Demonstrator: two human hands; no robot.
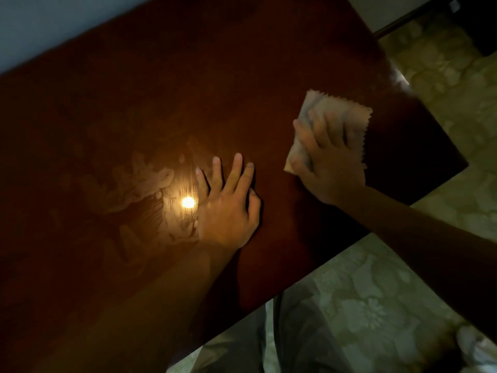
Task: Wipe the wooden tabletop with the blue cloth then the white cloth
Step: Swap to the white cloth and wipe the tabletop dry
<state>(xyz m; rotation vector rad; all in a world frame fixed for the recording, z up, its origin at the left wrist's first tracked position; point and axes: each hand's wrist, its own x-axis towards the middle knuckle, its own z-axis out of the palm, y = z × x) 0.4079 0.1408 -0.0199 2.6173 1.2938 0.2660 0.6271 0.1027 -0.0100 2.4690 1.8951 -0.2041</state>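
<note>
The dark reddish wooden tabletop (161, 90) fills most of the head view. Near its right corner lies a pale white cloth (347, 111) with zigzag edges. My right hand (328, 160) presses flat on that cloth, fingers spread over it. My left hand (228, 203) rests flat on the bare wood in the middle, fingers apart and holding nothing. No blue cloth is in view.
A bright lamp reflection (188, 202) glares on the wood just left of my left hand, with smeary marks around it. The table's near edge runs diagonally at lower right, above a patterned floor (376, 305). A pale wall (40, 25) borders the far edge.
</note>
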